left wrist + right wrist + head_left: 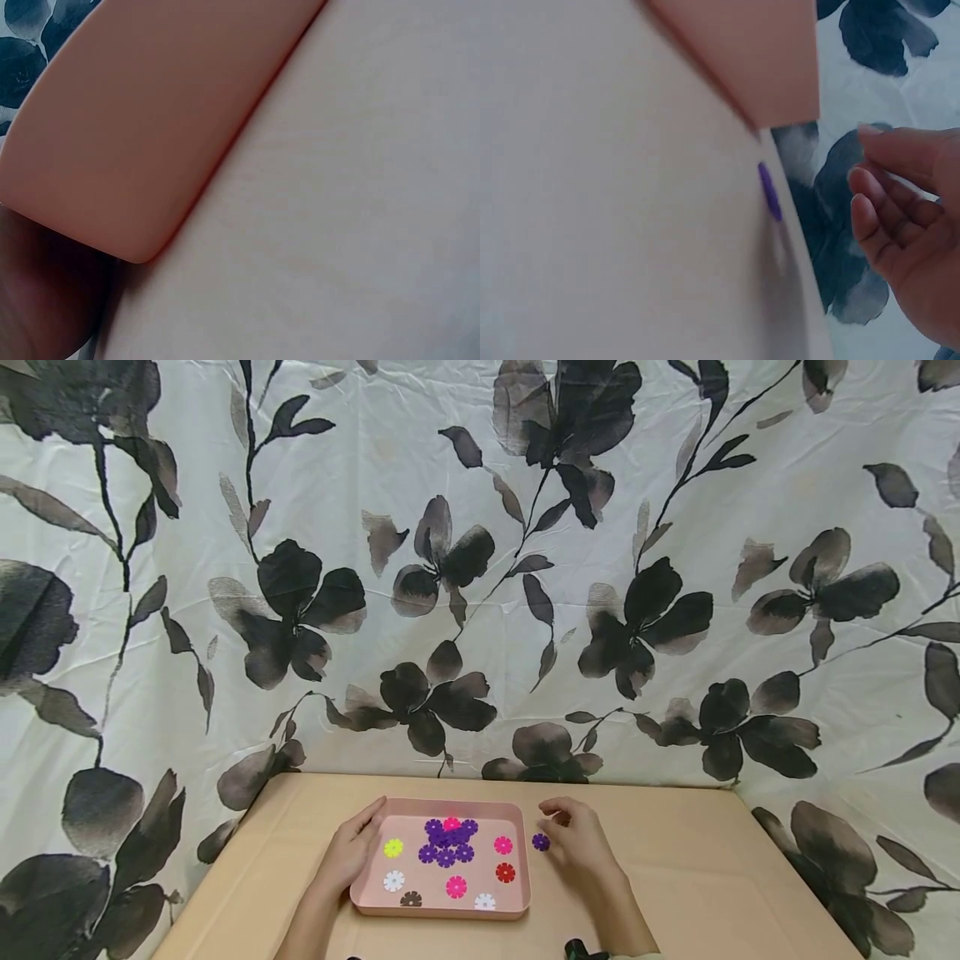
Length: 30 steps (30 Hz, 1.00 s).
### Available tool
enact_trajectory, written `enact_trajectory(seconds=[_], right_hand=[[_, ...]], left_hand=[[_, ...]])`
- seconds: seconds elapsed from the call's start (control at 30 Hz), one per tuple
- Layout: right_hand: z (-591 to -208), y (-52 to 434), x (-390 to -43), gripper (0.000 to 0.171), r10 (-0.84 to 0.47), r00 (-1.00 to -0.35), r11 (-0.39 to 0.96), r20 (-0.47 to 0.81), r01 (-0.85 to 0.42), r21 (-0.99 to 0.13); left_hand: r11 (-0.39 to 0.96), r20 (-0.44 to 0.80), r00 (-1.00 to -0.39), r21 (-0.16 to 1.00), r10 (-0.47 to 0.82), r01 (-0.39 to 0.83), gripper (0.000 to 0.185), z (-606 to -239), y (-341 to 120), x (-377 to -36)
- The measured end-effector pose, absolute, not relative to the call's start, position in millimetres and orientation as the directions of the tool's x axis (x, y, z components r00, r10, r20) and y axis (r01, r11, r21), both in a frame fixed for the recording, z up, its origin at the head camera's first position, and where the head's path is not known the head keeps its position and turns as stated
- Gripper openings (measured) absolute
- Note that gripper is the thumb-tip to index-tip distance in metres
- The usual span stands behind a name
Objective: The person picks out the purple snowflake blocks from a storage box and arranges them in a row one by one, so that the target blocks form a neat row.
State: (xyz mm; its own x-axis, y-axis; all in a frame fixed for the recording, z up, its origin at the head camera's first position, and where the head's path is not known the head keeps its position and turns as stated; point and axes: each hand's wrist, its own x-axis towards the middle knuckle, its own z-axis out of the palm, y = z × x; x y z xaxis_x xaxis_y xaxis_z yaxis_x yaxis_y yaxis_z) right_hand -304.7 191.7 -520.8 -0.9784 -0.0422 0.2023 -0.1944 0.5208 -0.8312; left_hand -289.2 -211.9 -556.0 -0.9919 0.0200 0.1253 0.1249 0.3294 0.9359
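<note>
table [675, 868]: tan, carries everything
tray [516, 860]: pink, between the hands; left fingers curl over its left wall
left hand [351, 852]: grips the tray's left edge
right hand [577, 839]: fingers loosely curled, holding nothing, just right of the tray
cluster [447, 841]: purple discs joined, far half of tray, between both sets of fingers
purple disc [541, 841]: on the table, just off the right fingertips [862, 206]

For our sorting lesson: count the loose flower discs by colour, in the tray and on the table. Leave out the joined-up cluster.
yellow discs: 1
white discs: 2
brown discs: 1
pink discs: 2
red discs: 1
purple discs, on the table beside the pink tray: 1
Total: 8 loose discs
</note>
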Motion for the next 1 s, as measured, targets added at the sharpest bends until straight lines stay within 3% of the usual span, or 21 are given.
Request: enact_trajectory(seconds=[0.47, 0.73, 1.0], right_hand=[[-494, 141, -296, 0.03, -0.204, -0.925, 0.47, 0.319, -0.379, -0.797], [-494, 113, -293, 0.032, -0.252, -0.916, 0.407, 0.311, -0.392, -0.825], [-509, 99, -292, 0.03, -0.294, -0.904, 0.441, 0.31, -0.416, -0.795]], left_hand=[[0.324, 0.129, -0.992, 0.938, 0.012, 0.126, 0.047, -557, -210, -291], [0.333, 0.135, -0.991, 0.934, 0.009, 0.131, 0.046, -558, -208, -291], [0.325, 0.138, -0.99, 0.937, 0.0, 0.131, 0.046, -556, -208, -286]])
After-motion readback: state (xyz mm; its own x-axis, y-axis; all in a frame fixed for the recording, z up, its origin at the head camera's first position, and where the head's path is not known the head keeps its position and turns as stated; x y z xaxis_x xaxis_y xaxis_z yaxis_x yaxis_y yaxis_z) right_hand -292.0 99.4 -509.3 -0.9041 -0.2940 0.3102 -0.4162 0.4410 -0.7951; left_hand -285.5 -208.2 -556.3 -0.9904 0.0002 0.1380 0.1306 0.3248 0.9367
